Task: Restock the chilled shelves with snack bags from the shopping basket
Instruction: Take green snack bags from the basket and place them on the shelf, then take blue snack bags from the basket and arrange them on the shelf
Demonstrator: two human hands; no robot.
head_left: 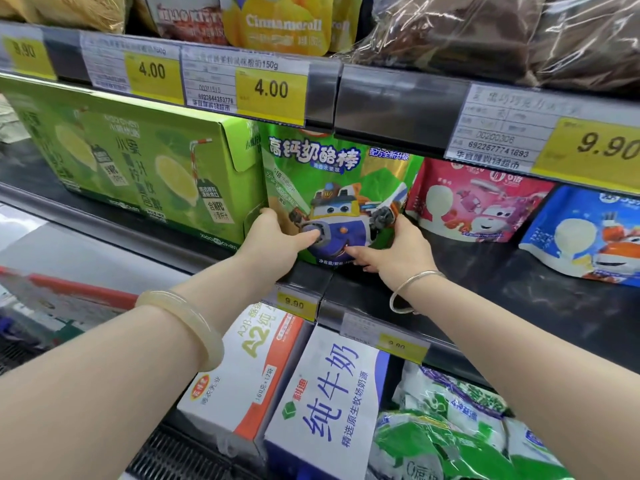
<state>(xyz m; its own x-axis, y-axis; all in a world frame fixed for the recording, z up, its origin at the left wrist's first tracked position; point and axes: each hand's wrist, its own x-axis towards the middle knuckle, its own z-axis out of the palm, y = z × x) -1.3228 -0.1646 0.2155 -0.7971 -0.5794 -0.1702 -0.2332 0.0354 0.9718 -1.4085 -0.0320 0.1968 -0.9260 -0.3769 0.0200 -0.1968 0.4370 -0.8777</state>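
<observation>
The green snack bag [332, 188] stands upright on the middle shelf [519, 271], just right of the green drink carton [138, 161] and left of the pink bag [474, 202]. The left hand [277, 244] and right hand [394, 251] clasp its lower corners. Placement looks nearly done; the basket is out of sight, so remaining stock is unknown

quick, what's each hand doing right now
Left hand: closed on the lower left side of the green snack bag, thumb on its front.
Right hand: closed on the bag's lower right side.
</observation>
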